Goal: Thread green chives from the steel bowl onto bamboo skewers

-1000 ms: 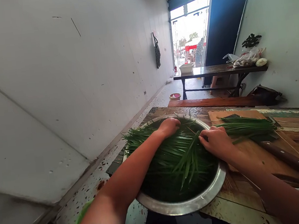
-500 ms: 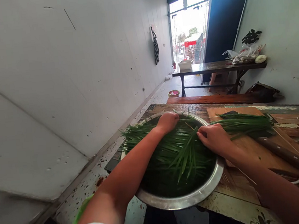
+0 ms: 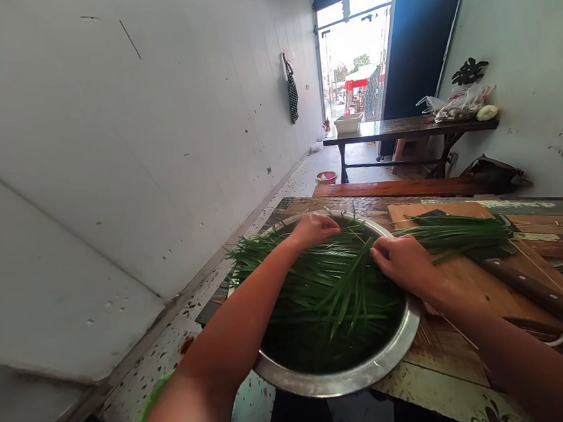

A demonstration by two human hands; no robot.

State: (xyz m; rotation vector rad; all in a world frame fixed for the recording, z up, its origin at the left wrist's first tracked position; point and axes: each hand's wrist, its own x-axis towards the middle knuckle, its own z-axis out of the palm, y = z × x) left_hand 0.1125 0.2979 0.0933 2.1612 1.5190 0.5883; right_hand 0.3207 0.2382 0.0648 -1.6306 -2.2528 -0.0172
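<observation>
Pressing into a mass of long green leaves (image 3: pixel 330 286), both bare hands work inside a wide steel bowl (image 3: pixel 340 383) at the near left corner of the tabletop (image 3: pixel 446 395).

- Left hand (image 3: pixel 316 227): at the bowl's far rim, fingers bent down into the leaves. Cannot tell whether this grip closes round any of them.
- Right hand (image 3: pixel 405 262): at the right rim, grip drawn together on a few leaves, knuckles up.
- Leaves lie mostly crosswise. Their tips stick out over the left rim, and dark water seems to sit under them at the near side.
- Just right of the bowl is a wooden cutting board (image 3: pixel 474 278) with a second bundle of leaves (image 3: pixel 459 232) laid across it. A knife (image 3: pixel 531 289) rests on the board, its handle toward the near edge and close to the right forearm.
- Toward the doorway are a long bench (image 3: pixel 400 188), a far table (image 3: pixel 403 127) with a white tub (image 3: pixel 347 123) and plastic bags (image 3: pixel 461 105), and a small pink bowl (image 3: pixel 327 177) on the floor. A checked cloth (image 3: pixel 292 96) hangs on the left wall.

Risks, as I judge them:
- The bowl's near rim looks to overhang the tabletop edge, so a hard downward push on that side could tip it and spill the contents.
- Leaves hanging over the left rim could be dragged out onto the floor.
- The right forearm could knock the knife if it swings outward.

No brand, label or legible writing anywhere in view.
</observation>
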